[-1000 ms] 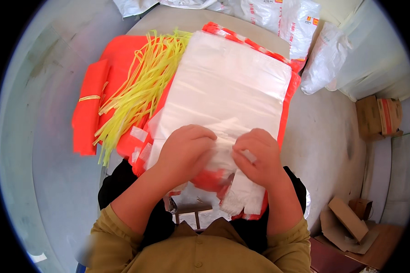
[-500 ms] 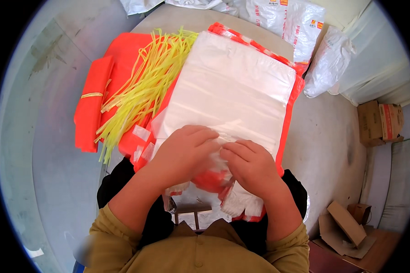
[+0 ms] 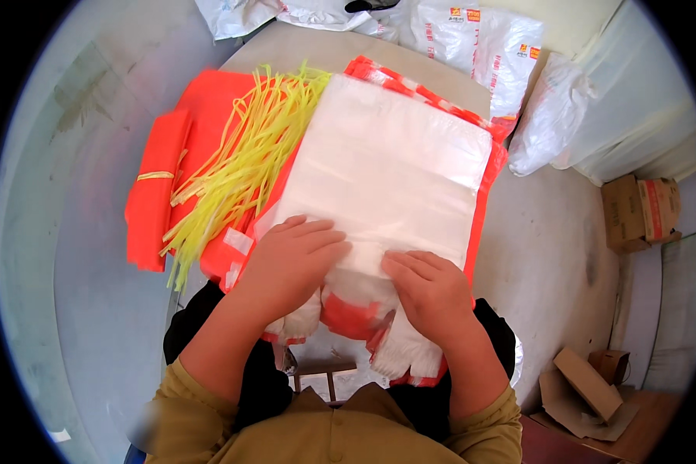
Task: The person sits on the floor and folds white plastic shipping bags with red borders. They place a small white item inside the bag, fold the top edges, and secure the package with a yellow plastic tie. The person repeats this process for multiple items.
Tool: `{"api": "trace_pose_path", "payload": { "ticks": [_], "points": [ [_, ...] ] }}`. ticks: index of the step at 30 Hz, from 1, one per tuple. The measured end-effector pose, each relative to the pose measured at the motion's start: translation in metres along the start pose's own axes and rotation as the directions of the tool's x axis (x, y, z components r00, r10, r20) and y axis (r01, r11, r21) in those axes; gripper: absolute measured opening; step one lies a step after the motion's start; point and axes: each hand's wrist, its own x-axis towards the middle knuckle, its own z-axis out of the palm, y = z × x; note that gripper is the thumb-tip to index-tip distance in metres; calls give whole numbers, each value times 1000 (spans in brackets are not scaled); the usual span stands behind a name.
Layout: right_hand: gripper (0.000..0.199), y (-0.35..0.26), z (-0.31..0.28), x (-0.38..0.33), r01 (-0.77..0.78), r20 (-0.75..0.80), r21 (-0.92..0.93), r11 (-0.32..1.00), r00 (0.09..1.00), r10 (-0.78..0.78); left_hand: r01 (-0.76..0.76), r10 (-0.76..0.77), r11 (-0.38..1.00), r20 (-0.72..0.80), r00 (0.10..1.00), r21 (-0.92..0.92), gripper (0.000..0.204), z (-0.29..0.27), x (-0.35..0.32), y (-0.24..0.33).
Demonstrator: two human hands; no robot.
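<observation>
A stack of thin white plastic bags (image 3: 394, 170) lies before me on red plastic bags that show along its edges. My left hand (image 3: 295, 259) rests on the near left part of the stack, fingers stretched out over the film. Facing it, my right hand (image 3: 429, 290) lies on the near right part, its fingers laid close together on the plastic. A small gap separates the two hands. Between and below them hang the white bag handles (image 3: 410, 344) and a red patch of film (image 3: 349, 313) at the near edge.
Yellow tie strips (image 3: 240, 174) lie on red bags at the left, beside a folded red bundle (image 3: 156, 193) with a tie around it. White sacks (image 3: 472, 46) stand at the far edge, another sack (image 3: 551, 116) at the right. Cardboard boxes (image 3: 638, 213) sit at the right.
My hands have moved apart, from close together at the middle of the near edge to either side. The film between them lies flatter. The whole view has shifted slightly.
</observation>
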Motion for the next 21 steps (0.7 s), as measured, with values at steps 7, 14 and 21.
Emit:
{"api": "trace_pose_path", "payload": {
  "ticks": [7, 14, 21],
  "points": [
    [17, -3, -30, -5, -161, 136, 186, 969, 981, 137, 311, -229, 830, 226, 947, -463, 29, -33, -15, -12],
    [15, 26, -43, 10, -511, 364, 356, 782, 847, 388, 580, -470, 558, 350, 810, -593, 21, -37, -9, -12],
    [18, 47, -27, 20, -667, 441, 491, 560, 745, 501, 645, -584, 550, 307, 751, -530, 18, -17, -1, -19]
  ]
}}
